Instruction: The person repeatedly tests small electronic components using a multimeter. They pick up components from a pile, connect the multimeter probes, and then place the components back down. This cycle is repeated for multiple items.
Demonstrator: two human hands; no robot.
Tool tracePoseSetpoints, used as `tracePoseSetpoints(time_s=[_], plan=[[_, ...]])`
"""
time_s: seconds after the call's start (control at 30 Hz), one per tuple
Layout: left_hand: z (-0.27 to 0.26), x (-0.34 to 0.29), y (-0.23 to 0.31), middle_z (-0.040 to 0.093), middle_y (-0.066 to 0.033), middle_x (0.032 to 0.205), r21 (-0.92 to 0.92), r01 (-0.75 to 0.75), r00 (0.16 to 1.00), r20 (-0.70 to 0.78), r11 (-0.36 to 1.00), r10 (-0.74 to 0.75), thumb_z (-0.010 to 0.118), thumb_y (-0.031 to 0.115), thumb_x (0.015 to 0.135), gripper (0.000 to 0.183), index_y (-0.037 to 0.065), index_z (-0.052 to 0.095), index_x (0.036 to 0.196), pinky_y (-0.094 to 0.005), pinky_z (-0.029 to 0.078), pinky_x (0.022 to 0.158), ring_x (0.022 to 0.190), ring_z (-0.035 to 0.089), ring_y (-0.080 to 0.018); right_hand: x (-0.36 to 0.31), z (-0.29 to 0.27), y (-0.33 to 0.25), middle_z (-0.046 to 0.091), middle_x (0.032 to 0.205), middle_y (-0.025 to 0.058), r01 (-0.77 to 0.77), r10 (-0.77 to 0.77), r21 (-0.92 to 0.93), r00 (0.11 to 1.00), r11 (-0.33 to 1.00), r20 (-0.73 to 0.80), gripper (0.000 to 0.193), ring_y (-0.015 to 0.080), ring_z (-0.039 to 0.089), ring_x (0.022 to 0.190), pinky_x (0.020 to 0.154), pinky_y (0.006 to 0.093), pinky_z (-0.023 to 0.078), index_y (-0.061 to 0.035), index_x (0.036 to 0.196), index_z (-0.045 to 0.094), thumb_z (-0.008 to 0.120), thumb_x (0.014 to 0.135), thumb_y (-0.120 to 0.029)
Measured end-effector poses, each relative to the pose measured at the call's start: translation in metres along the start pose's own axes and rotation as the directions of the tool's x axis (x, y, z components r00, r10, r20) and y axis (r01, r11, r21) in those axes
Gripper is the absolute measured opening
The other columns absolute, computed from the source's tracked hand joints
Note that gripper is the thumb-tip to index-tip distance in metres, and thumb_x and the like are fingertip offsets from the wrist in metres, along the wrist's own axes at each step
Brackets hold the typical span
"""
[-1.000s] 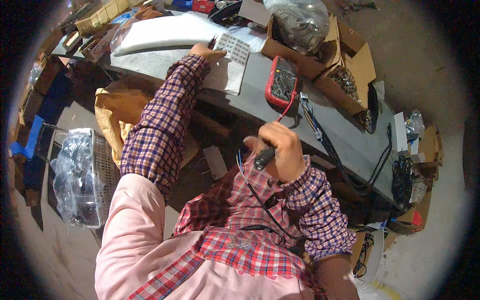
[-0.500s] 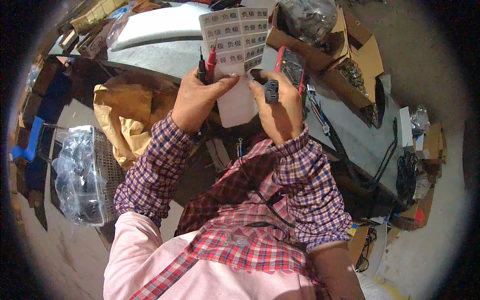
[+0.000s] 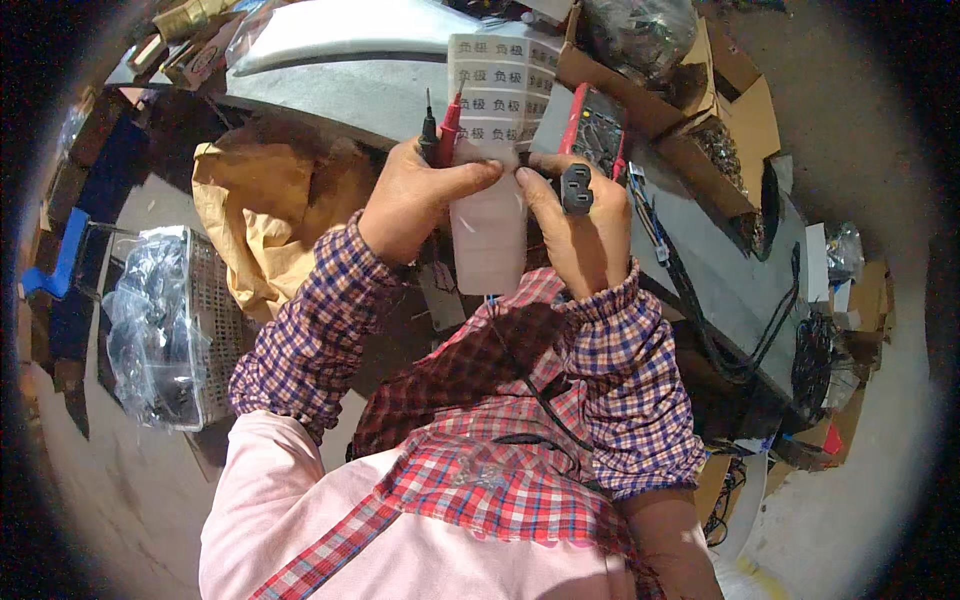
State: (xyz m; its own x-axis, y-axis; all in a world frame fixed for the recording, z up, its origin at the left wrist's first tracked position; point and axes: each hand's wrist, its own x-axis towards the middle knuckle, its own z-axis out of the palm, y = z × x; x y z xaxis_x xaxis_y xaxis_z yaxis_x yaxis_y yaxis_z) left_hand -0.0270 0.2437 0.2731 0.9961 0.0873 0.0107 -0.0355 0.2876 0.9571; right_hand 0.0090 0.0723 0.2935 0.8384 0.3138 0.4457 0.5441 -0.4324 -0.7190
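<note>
My left hand (image 3: 405, 200) is closed round a black test probe (image 3: 429, 138) and a red test probe (image 3: 449, 135), both tips pointing away from me. Its thumb also presses on a sheet of white printed labels (image 3: 488, 250), held upright before me with bare backing at its lower part. In my right hand (image 3: 585, 240) is a black cable plug (image 3: 576, 190), its slotted end facing up. That hand's thumb and forefinger meet at the sheet's right edge; whether they pinch a label I cannot tell. Just beyond lies a red-edged multimeter (image 3: 597, 128) on the bench.
A grey bench (image 3: 700, 200) carries black cables (image 3: 690, 300) at the right. Cardboard boxes (image 3: 745, 130) with small parts and a bagged bundle stand beyond. At left are a brown paper bag (image 3: 235, 215) and a white basket (image 3: 205, 345) with plastic-wrapped items. White foam sheeting (image 3: 350, 35) lies at the back.
Both hands have shifted slightly right and nearer me. The label sheet has come along, now straighter, its right columns curving away. My right thumb and fingertips have closed in on the sheet's edge.
</note>
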Motion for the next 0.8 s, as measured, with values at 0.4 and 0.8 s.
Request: tracePoseSetpoints(time_s=[0.4, 0.8], plan=[[0.011, -0.003, -0.007, 0.067, -0.0038, 0.090, 0.200, -0.110, 0.994, 0.000, 0.974, 0.113, 0.069, 0.010, 0.080, 0.023, -0.002, 0.066, 0.100, -0.0249, 0.047, 0.074, 0.079, 0.058, -0.0088, -0.001, -0.007, 0.000, 0.066, 0.072, 0.0149, -0.082, 0.085, -0.067, 0.996, 0.994, 0.035, 0.021, 0.0240, 0.067, 0.067, 0.063, 0.0328, 0.052, 0.0003, 0.084, 0.065, 0.071, 0.070, -0.013], [0.005, 0.007, -0.013, 0.066, -0.0044, 0.091, -0.148, 0.159, 0.986, 0.075, 0.976, -0.149, 0.070, 0.016, 0.081, 0.027, 0.001, 0.063, 0.102, -0.0279, 0.050, 0.072, 0.079, 0.063, -0.0128, -0.001, -0.018, 0.012, 0.068, 0.075, 0.0129, -0.054, 0.050, 0.085, 0.998, 0.995, 0.046, 0.019, 0.0213, 0.067, 0.069, 0.064, 0.0328, 0.051, -0.0015, 0.087, 0.067, 0.069, 0.079, -0.018]])
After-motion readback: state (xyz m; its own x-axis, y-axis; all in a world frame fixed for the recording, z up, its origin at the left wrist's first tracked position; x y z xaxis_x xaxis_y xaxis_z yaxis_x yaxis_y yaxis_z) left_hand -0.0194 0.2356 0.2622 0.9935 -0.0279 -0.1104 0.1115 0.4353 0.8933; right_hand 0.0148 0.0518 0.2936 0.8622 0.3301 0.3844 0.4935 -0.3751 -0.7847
